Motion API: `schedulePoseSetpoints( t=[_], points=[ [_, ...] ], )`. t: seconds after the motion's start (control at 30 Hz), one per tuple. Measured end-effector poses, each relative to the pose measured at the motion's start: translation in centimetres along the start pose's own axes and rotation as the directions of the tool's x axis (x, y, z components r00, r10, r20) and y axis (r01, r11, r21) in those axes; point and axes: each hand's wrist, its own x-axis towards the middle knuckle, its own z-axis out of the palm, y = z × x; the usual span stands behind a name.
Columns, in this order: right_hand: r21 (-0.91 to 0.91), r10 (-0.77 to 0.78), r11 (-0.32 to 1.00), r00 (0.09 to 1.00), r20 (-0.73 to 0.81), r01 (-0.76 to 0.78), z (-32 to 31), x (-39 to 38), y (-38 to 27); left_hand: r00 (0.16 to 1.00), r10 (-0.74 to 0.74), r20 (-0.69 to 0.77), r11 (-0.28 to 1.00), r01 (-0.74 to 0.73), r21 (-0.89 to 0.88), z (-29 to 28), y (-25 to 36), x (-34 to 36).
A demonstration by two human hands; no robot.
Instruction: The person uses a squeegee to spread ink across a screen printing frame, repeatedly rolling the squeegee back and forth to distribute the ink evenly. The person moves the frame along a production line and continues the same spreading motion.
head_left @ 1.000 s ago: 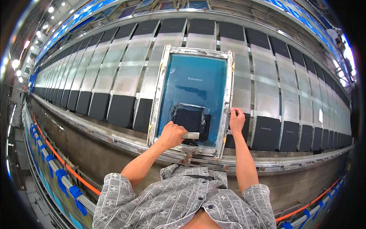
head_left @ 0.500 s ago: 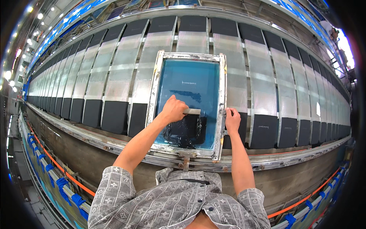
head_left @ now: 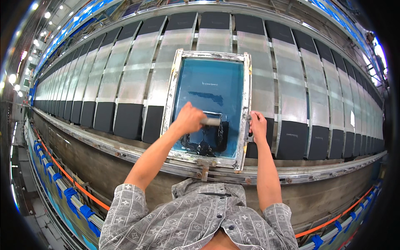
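Pallets [head_left: 289,79] flank our screen frame [head_left: 246,85] at twelve o'clock; our left hand [head_left: 190,118] grips the squeegee [head_left: 212,121], our right hand [head_left: 258,123] pinches the frame's four-o'clock edge. Apparently we're spreading ink [head_left: 204,148]; next probably needs even pressure.

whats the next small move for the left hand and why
Probably draw the squeegee toward the near end of the frame: the left hand grips it, and glossy black ink lies on its near side. The right hand is at the frame's right edge.
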Motion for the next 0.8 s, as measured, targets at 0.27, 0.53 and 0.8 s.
schedulePoseSetpoints(
  t=[0.27,0.53,0.8],
  points=[
    [-0.143,-0.042,0.989,0.995,-0.090,0.029,0.5,0.0,-2.2,0.926,0.036,-0.376,0.999,-0.037,0.004,4.6,2.9,-6.0],
    [-0.048,-0.271,0.962,0.960,-0.073,0.268,10.3,-1.8,0.5,0.965,-0.024,-0.260,0.998,0.010,-0.055,3.6,-2.8,-15.9],
    [-0.103,-0.264,0.961,0.961,-0.083,0.255,18.4,-5.3,2.4,0.962,-0.085,0.261,0.974,0.135,-0.180,0.8,-13.4,-16.4]
  ],
)
